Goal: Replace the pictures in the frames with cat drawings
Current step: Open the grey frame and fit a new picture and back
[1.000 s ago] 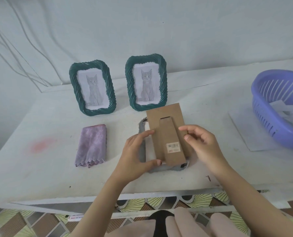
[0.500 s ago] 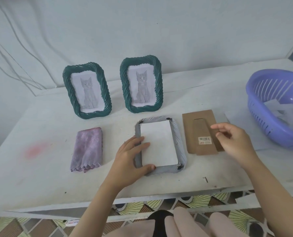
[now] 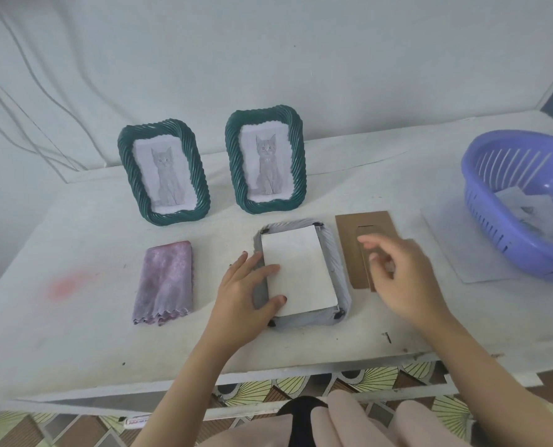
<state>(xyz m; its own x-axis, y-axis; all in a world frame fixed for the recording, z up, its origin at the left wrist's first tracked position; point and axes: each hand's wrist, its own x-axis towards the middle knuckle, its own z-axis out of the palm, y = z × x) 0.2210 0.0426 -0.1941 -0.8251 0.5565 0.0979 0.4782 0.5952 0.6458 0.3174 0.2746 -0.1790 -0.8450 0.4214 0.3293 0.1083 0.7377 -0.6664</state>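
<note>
Head view: a third frame (image 3: pixel 302 274) lies face down at mid-desk, its white sheet (image 3: pixel 299 271) exposed in the recess. My left hand (image 3: pixel 246 295) rests flat on the frame's left edge, fingers spread, thumb on the sheet's lower corner, pinning rather than clenching. My right hand (image 3: pixel 401 279) hovers, blurred, over the brown backing board (image 3: pixel 362 248) just right of the frame; fingers loosely curled, grasping nothing. Two green frames (image 3: pixel 164 171) (image 3: pixel 265 161) stand behind, each showing a cat drawing. Purple basket (image 3: pixel 523 204) at right holds papers. I judge the sheet light, limp and easily creased: lift it by a free corner. The frame looks rigid; steady it by its rim.
</note>
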